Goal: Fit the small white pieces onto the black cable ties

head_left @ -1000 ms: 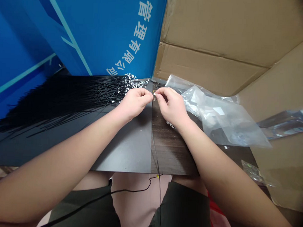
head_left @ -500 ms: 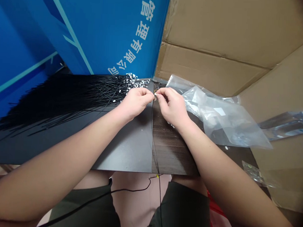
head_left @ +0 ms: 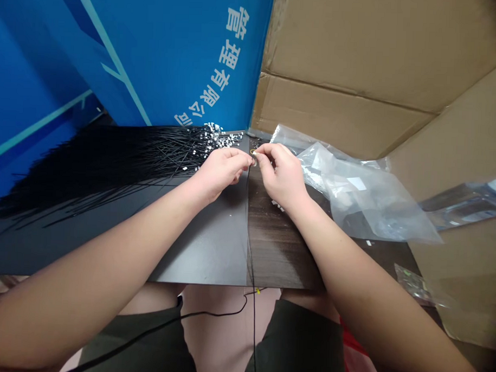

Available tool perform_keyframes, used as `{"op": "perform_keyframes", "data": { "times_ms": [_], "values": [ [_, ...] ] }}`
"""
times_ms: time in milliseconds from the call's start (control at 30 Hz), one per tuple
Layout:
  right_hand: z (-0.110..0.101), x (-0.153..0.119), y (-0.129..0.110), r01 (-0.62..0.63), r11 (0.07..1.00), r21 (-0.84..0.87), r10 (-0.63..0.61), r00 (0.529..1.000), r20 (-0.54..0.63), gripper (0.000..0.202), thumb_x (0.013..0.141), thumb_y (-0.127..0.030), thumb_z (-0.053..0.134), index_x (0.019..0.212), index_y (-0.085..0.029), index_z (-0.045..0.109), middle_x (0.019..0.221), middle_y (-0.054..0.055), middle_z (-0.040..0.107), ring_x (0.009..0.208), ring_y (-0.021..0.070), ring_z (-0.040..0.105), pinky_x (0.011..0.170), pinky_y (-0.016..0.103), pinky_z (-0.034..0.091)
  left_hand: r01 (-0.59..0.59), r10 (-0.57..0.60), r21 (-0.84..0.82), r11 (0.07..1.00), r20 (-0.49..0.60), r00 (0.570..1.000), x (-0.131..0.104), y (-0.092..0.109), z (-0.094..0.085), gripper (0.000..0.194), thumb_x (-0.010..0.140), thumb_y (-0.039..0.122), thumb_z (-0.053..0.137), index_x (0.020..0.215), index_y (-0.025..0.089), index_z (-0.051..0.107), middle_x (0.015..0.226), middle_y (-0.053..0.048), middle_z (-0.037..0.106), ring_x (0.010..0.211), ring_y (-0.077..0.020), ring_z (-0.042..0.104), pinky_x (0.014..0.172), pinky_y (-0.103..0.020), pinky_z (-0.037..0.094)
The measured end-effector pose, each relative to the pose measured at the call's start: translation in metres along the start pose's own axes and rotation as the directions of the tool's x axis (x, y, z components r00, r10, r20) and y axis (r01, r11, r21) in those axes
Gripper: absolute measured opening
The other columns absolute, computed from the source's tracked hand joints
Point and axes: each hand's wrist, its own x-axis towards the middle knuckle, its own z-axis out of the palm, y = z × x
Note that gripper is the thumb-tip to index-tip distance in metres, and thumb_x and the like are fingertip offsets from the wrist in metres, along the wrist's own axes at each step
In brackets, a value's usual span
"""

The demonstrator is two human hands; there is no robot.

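Over the middle of the table, my left hand (head_left: 222, 171) is closed in a pinch on the upper end of a thin black wire (head_left: 252, 267). The wire runs down across the table and hangs past its front edge. Close beside it, my right hand (head_left: 284, 173) pinches a tiny white piece (head_left: 254, 152), whose exact kind is too small to make out. The fingertips of both hands nearly meet. Left of my hands lies a large bundle of black wires (head_left: 111, 154), with small white ends (head_left: 212, 135) gathered at its right side.
Clear plastic bags (head_left: 377, 207) lie on the right of the table, near a clear plastic bottle (head_left: 467, 202). A smaller bag (head_left: 417, 284) sits at the right edge. A blue panel (head_left: 167, 53) and cardboard (head_left: 350, 48) stand behind. A black cable (head_left: 211, 314) crosses below the table.
My left fingers have come slightly away from the white piece in my right hand. The hanging wire's lower end has swung a little left. The view has shifted slightly.
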Motion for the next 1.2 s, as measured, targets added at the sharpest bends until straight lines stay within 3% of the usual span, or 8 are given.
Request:
{"op": "perform_keyframes", "data": {
  "times_ms": [167,767,1200],
  "values": [
    [0.0002,-0.0002,0.0024,0.025,1.000,0.012,-0.024,0.999,-0.021,0.011,0.101,-0.020,0.057,0.094,-0.023,0.064,0.095,0.004,0.074,0.088,0.0200,0.065,0.084,0.036,0.050,-0.017,0.018,-0.017,1.000,0.042,0.999,-0.0001,-0.0025,-0.0002,0.015,0.076,0.027,0.073,0.072,0.017,0.063,0.058,0.005,0.046,0.052,-0.0072,0.038,0.052,-0.026,0.025],
    [0.0018,-0.0008,-0.0008,0.038,0.999,0.005,-0.038,0.999,0.001,0.010,0.100,-0.020,0.055,0.094,-0.024,0.061,0.094,0.004,0.072,0.090,0.0215,0.066,0.084,0.038,0.051,-0.061,0.061,0.059,0.996,-0.005,0.998,-0.0003,-0.0065,0.0010,0.023,0.078,0.031,0.073,0.066,0.019,0.057,0.058,0.006,0.047,0.052,-0.0079,0.040,0.054,-0.027,0.029],
    [0.0041,-0.0025,-0.0032,0.026,1.000,0.011,-0.025,0.999,-0.019,0.012,0.100,-0.021,0.055,0.091,-0.024,0.062,0.092,0.005,0.073,0.087,0.0213,0.066,0.082,0.037,0.051,-0.008,0.005,-0.072,0.997,-0.046,0.999,-0.0020,-0.0048,0.0074,0.018,0.075,0.022,0.070,0.063,0.018,0.057,0.054,0.006,0.043,0.051,-0.0068,0.036,0.050,-0.025,0.027]
  ]
}}
